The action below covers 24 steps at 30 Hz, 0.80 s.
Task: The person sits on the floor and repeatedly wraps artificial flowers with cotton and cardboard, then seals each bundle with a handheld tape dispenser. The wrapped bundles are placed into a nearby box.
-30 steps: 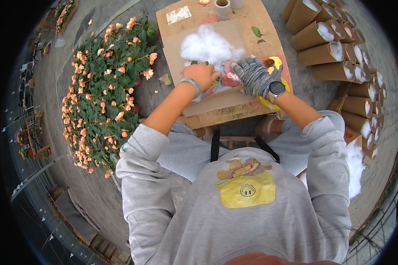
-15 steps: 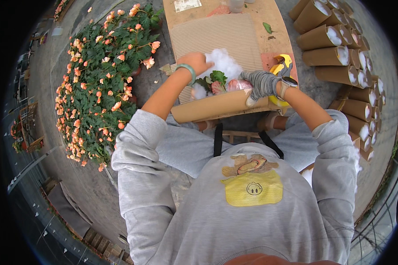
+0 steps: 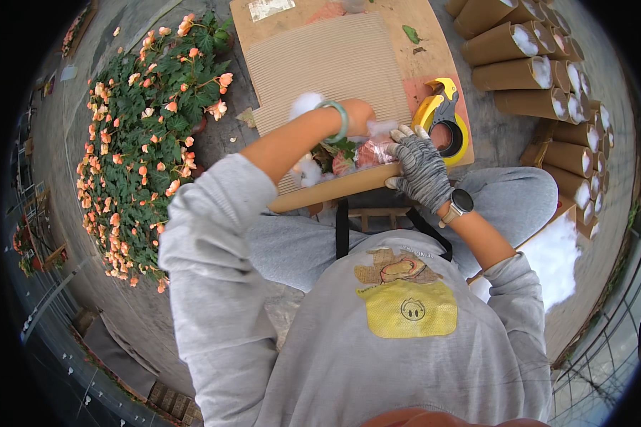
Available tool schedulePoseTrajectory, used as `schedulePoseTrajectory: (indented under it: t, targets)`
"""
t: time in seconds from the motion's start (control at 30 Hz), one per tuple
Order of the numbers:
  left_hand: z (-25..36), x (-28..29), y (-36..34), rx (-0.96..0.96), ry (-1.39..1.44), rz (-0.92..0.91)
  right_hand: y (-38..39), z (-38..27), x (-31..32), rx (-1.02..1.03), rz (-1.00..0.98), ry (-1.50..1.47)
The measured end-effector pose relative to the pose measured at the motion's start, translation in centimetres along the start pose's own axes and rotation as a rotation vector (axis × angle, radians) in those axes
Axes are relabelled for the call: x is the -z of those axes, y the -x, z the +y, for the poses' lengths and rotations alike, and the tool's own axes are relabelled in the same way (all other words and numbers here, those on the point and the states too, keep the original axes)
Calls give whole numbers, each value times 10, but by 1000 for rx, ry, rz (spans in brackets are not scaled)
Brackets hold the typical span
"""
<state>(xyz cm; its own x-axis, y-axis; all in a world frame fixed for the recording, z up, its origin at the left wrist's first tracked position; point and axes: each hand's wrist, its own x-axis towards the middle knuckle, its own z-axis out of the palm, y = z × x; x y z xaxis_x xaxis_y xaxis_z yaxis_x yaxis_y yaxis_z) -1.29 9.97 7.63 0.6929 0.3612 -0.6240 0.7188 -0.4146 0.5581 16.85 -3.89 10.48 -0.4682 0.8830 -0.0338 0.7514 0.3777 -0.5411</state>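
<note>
My bare left hand (image 3: 356, 116), with a pale green bangle, is curled at a tuft of white stuffing (image 3: 382, 128), its fingertips mostly hidden. My right hand (image 3: 409, 156), in a grey striped glove, grips the front edge of a cardboard piece (image 3: 325, 190), thumb low and fingers over the top. Between them lie green leaves with a pink, plastic-covered bundle (image 3: 370, 154) and more stuffing (image 3: 308, 171), on corrugated cardboard (image 3: 320, 60). A yellow-and-grey tape dispenser (image 3: 427, 110) sits just right of my gloved hand.
The wooden board (image 3: 427, 50) holds a loose leaf. Potted plants with peach flowers (image 3: 142, 164) crowd the left. Several stacked brown paper tubes with white filling (image 3: 498, 75) stand on the right, above a heap of white stuffing (image 3: 548, 260).
The front cardboard edge was raised beside the plant and is held there. My left hand moved right across the bundle, covering stuffing. My right hand shifted slightly lower.
</note>
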Motion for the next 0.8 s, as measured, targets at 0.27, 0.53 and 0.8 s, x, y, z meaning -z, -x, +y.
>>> schedulePoseTrajectory:
  t: [0.27,0.53,0.8]
  targets:
    - [17,-8,53,-53,11,163,-16,-1,2,48,24,31]
    - [28,-46,60,8,-205,571,0,-16,-19,53,221,105]
    - [-14,-40,77,-175,-361,398,6,-17,-21,64,245,91]
